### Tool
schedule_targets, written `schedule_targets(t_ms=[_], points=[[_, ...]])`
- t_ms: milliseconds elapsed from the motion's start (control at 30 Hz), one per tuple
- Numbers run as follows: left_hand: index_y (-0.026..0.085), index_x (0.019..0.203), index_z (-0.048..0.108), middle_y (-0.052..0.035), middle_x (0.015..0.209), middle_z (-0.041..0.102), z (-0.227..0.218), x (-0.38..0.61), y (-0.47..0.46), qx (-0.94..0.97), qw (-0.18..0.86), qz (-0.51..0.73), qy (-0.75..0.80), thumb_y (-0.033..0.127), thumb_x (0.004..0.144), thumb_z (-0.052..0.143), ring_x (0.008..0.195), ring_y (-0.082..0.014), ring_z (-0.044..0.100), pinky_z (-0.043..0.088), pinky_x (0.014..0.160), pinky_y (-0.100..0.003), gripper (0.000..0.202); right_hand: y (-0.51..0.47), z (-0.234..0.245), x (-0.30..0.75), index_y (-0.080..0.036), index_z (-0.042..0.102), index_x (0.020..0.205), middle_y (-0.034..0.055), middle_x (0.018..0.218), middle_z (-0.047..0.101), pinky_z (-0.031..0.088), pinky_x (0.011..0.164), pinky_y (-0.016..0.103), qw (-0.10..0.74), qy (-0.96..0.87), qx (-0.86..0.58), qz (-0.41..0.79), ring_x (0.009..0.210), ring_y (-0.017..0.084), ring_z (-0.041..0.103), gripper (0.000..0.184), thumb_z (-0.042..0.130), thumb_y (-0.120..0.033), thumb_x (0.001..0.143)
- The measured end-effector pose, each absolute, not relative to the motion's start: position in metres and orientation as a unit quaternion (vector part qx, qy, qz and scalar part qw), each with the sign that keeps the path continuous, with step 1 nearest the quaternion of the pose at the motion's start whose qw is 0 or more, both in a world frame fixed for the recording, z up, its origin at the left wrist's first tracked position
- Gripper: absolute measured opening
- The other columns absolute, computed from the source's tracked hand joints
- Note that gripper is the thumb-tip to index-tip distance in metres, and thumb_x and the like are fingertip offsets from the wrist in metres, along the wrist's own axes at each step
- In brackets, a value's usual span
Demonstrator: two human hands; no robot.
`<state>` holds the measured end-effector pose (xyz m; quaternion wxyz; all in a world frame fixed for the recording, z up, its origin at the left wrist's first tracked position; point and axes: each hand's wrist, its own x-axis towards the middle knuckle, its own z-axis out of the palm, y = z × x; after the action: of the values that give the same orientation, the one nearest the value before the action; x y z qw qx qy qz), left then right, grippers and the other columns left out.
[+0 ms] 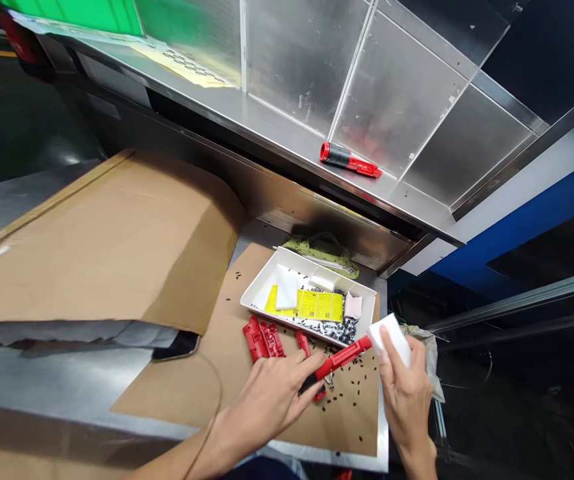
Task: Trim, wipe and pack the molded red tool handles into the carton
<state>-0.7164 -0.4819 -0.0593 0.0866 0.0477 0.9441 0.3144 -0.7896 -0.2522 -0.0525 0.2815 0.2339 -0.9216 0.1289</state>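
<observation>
**A:** The left hand [271,400] is low in the view. Its grip is clamped on a slim red-and-black piece [337,362], with the fingers round the black end and the red end angled up to the right.

**B:** At that red tip is the right hand [407,393], its grip closed on a white block [391,335] with the thumb across its face. Block and tip look to be touching.

**A:** Just beyond the left grip, a few loose red parts [265,339] lie on the cardboard sheet [177,393] that covers the tabletop [41,380].

**B:** Tiny black bits [351,390] are scattered below and between the two grips.

**A:** Further out from the grips sits a white tray [261,287] holding yellow labels [321,306] and more black bits. Its near rim is just behind the held piece.

**B:** Well above and beyond both grips, another red-and-black item [349,160] lies on its side on the steel shelf [247,117].

**A:** Far to the left of the left grip rests a big folded carton [101,240], with a dark phone [179,347] peeking out beneath its edge.
</observation>
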Motion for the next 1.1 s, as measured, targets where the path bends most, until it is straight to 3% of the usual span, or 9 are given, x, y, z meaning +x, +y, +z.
schedule_targets(t_ms=[133,233,367,500,600,667,867,1100], points=[[0.024,0.114,0.065,-0.0096,0.095,0.07,-0.062,-0.719,-0.483,0.035,0.079,0.349,0.933,0.044,0.094,0.043,0.084,-0.0281,0.063,0.039,0.07,-0.031,0.036,-0.246,-0.044,-0.784,-0.027,0.062,0.13,0.0126,0.111,0.055,0.048,0.055,0.027,0.323,-0.92,0.191,0.117,0.08,0.02,0.064,0.04,0.039,-0.041,0.1],[0.024,0.107,0.067,-0.0063,0.088,0.068,-0.062,-0.72,-0.484,0.027,0.065,0.449,0.891,0.045,0.088,0.052,0.082,-0.0251,0.061,0.041,0.071,-0.028,0.032,-0.257,-0.05,-0.776,-0.03,0.06,0.133,0.0133,0.115,0.054,0.05,0.058,0.025,0.291,-0.908,0.273,0.127,0.085,0.019,0.064,0.038,0.044,-0.034,0.099],[0.022,0.103,0.064,0.0028,0.066,0.055,-0.058,-0.717,-0.491,0.021,0.148,0.626,0.765,0.049,0.08,0.061,0.057,-0.014,0.052,0.041,0.055,-0.021,0.036,-0.255,-0.062,-0.79,-0.03,0.06,0.133,0.0119,0.111,0.055,0.049,0.055,0.026,0.275,-0.924,0.25,0.086,0.077,0.018,0.063,0.039,0.04,-0.037,0.1],[0.019,0.121,0.052,0.0095,0.053,0.043,-0.058,-0.712,-0.497,0.011,0.264,0.748,0.608,0.061,0.077,0.061,0.04,-0.0076,0.038,0.031,0.038,-0.017,0.062,-0.238,-0.065,-0.801,-0.025,0.061,0.132,0.0122,0.111,0.053,0.048,0.056,0.028,0.308,-0.923,0.175,0.148,0.081,0.02,0.063,0.042,0.039,-0.042,0.1],[0.016,0.123,0.05,0.0092,0.052,0.047,-0.06,-0.711,-0.498,-0.002,0.274,0.778,0.565,0.062,0.072,0.067,0.04,-0.007,0.04,0.03,0.036,-0.015,0.07,-0.242,-0.064,-0.787,-0.026,0.057,0.136,0.013,0.116,0.049,0.05,0.069,0.03,0.313,-0.896,0.222,0.226,0.1,0.022,0.06,0.039,0.045,-0.034,0.099],[0.016,0.118,0.053,0.0094,0.052,0.047,-0.06,-0.711,-0.499,-0.009,0.266,0.793,0.549,0.061,0.072,0.068,0.04,-0.0062,0.038,0.031,0.035,-0.015,0.066,-0.249,-0.064,-0.775,-0.027,0.056,0.137,0.0132,0.118,0.047,0.049,0.075,0.031,0.314,-0.882,0.256,0.241,0.105,0.023,0.057,0.04,0.048,-0.03,0.098],[0.017,0.117,0.052,0.0098,0.055,0.05,-0.065,-0.71,-0.502,0.001,0.259,0.785,0.562,0.061,0.074,0.067,0.04,-0.0046,0.043,0.036,0.038,-0.013,0.064,-0.259,-0.067,-0.761,-0.028,0.056,0.136,0.0131,0.121,0.043,0.047,0.079,0.032,0.343,-0.874,0.243,0.246,0.106,0.023,0.054,0.04,0.052,-0.026,0.096],[0.019,0.114,0.051,0.0104,0.058,0.05,-0.067,-0.71,-0.498,-0.007,0.226,0.751,0.62,0.057,0.076,0.064,0.041,-0.0046,0.042,0.036,0.038,-0.014,0.056,-0.271,-0.065,-0.752,-0.03,0.056,0.135,0.0123,0.12,0.045,0.049,0.077,0.032,0.287,-0.887,0.272,0.237,0.104,0.022,0.057,0.039,0.05,-0.028,0.098]])
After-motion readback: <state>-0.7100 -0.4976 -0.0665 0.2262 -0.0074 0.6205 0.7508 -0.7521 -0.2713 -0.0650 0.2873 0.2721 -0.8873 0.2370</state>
